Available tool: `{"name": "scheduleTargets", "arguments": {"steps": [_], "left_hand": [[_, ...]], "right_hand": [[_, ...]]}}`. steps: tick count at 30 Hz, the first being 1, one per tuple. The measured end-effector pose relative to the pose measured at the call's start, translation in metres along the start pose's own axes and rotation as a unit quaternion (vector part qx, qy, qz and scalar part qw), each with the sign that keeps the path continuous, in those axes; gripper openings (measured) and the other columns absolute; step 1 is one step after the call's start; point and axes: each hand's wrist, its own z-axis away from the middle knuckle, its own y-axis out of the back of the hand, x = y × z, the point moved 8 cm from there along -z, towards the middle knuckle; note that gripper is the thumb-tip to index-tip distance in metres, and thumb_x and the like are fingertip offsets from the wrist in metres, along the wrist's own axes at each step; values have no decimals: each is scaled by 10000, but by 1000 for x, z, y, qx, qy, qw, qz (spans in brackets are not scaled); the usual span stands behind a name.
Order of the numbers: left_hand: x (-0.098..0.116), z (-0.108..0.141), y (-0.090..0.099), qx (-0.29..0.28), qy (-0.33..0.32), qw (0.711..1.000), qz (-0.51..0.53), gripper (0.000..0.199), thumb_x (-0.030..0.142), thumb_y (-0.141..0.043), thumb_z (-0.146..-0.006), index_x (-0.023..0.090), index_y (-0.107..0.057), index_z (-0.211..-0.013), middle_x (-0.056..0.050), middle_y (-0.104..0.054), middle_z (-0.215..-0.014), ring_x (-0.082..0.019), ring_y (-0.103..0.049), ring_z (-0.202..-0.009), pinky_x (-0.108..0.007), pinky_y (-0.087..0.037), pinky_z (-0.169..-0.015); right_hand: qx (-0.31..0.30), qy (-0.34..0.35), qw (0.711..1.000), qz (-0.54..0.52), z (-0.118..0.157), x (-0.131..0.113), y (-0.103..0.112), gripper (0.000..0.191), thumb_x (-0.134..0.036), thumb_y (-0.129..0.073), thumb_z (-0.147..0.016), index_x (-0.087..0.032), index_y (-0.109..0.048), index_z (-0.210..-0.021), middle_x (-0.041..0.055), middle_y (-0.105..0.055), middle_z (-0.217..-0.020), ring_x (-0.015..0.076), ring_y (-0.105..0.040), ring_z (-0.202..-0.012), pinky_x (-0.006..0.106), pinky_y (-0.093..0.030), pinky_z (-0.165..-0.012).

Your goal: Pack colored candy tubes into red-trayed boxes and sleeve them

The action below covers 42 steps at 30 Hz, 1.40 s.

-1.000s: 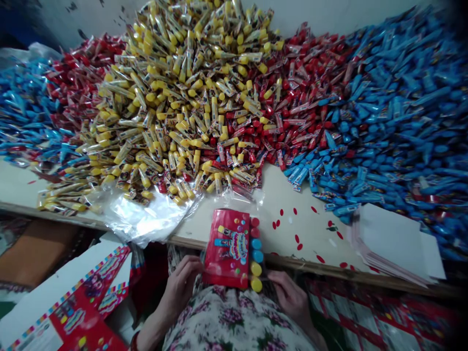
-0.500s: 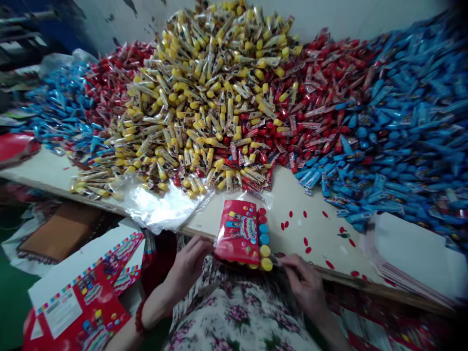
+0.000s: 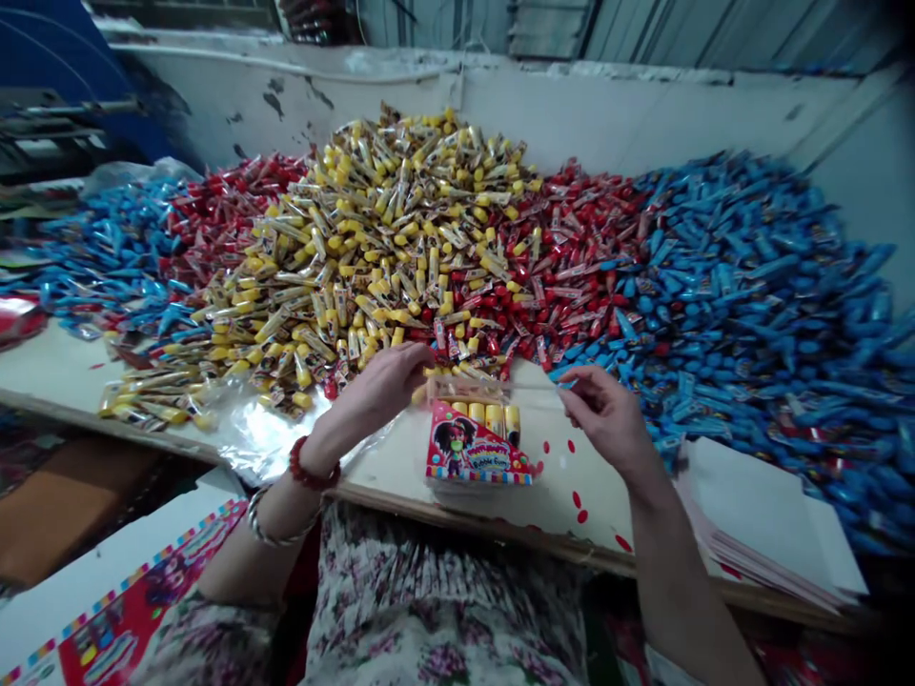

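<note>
A red display box (image 3: 478,448) printed "Bubble Gum" stands at the table's front edge, facing me. Yellow-capped tubes (image 3: 493,416) show in a row at its open top. Clear plastic wrap (image 3: 515,386) surrounds the box, its loose edge stretched out above it. My left hand (image 3: 390,386) is closed, pinching the wrap at the box's upper left corner; its fingertips are partly hidden. At the right, my right hand (image 3: 607,414) pinches the other end of the wrap between thumb and fingers, apart from the box.
Heaps of yellow (image 3: 386,238), red (image 3: 572,248) and blue (image 3: 743,286) wrapped tubes cover the table's back. Crumpled clear plastic (image 3: 261,429) lies left, a white card stack (image 3: 750,514) right. Red oval bits (image 3: 578,500) dot the table (image 3: 543,514). Printed cartons (image 3: 121,610) lie lower left.
The box has gone from tilted near my lap to upright on the table. Both hands have risen and now stretch the wrap's edge above it. The view has tipped up.
</note>
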Motion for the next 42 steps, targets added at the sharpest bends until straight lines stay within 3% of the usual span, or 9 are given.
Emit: {"name": "scheduleTargets", "arguments": {"steps": [6,11,17,21,24,28,32,36,42], "left_hand": [[-10,-29,-28,-12,-42,999,25,189,77,-474,-833,142,-620,-733,-44,-581,-775,-124,-509,-684,-245,-372,-637],[3,-37,-26,-18,-64,996,51,172,108,-513,-838,150,-631,-720,-41,-562,-791,-125,-508,-693,-244,-375,-634],[-26,-10,-37,93,68,980,163,110,207,-654,-737,166,-625,-834,-23,-598,-789,-136,-524,-693,-248,-397,-626],[-69,20,-72,132,208,882,401,257,377,-727,-666,152,-635,-750,-2,-612,-661,-119,-524,-598,-239,-400,-579],[-83,32,-88,128,251,811,513,345,450,-776,-607,136,-675,-711,-2,-624,-643,-102,-514,-591,-229,-393,-590],[-86,37,-95,119,266,778,558,414,517,-746,-643,116,-711,-737,-1,-594,-606,-83,-477,-578,-212,-363,-576],[-82,39,-89,145,252,790,540,426,521,-702,-697,121,-719,-842,-13,-606,-678,-98,-491,-638,-220,-379,-616],[-72,41,-75,168,225,831,480,364,499,-645,-753,139,-682,-792,4,-558,-668,-110,-468,-658,-235,-383,-638],[-55,40,-55,175,154,912,337,321,412,-513,-855,154,-617,-695,-9,-514,-687,-130,-448,-682,-250,-385,-646]], "right_hand": [[74,69,953,285,-12,-7,0,443,-454,-519,-869,-155,-554,-1194,135,-612,-992,278,-570,-944,422,-461,-816],[-18,227,892,390,-26,-62,-64,526,-398,-535,-884,-190,-435,-1356,165,-459,-1366,342,-313,-1323,582,-208,-1064],[-194,232,941,149,-70,-47,-120,129,-228,-542,-886,-158,-638,-838,46,-665,-807,167,-589,-780,298,-423,-777],[-233,189,954,-9,-88,-29,-125,221,-326,-545,-883,-154,-622,-767,-9,-616,-689,110,-525,-626,215,-362,-594],[-244,163,956,-7,-95,-21,-128,263,-357,-556,-874,-151,-618,-724,-26,-567,-628,103,-486,-587,213,-341,-568],[-166,201,955,144,-97,-36,-121,186,-311,-553,-890,-161,-641,-827,12,-615,-719,138,-525,-668,247,-359,-631],[-60,369,878,300,-63,-86,-119,153,-204,-491,-917,-174,-632,-968,78,-637,-935,211,-526,-932,346,-348,-854],[-113,454,802,372,-28,-109,-146,204,-152,-424,-934,-168,-616,-1000,82,-631,-939,223,-512,-941,381,-334,-884],[-149,470,766,412,-22,-121,-164,199,-116,-417,-925,-122,-613,-957,89,-639,-874,235,-535,-893,383,-359,-837]]}}
